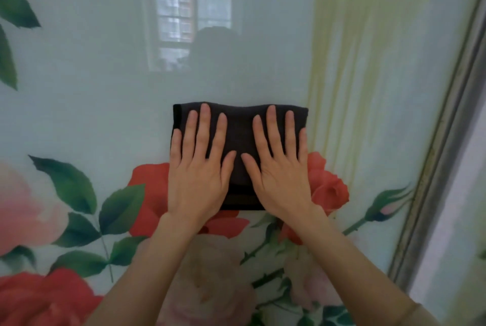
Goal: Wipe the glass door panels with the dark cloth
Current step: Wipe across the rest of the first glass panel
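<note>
Pressing flat on the dark cloth (pixel 239 141), the left hand (pixel 200 167) and right hand (pixel 280 167) lie side by side, fingers straight and spread. The folded cloth sits against the glass door panel (pixel 105 75), over red painted roses (pixel 327 186), nearer the panel's right-edge metal frame (pixel 444 141).

Illumination soft, even, moderately dim daylight; a bright window reflection (pixel 193 28) on the glass door panel (pixel 92 88) places the source behind the camera; reflection hazy, no blown glare; no hard shadows; overall focus slightly soft; wide-angle distortion bends the metal door frame (pixel 444 146) at right; printed roses (pixel 39 296) blurred at lower corners; dark cloth (pixel 239 141) shows little texture.
</note>
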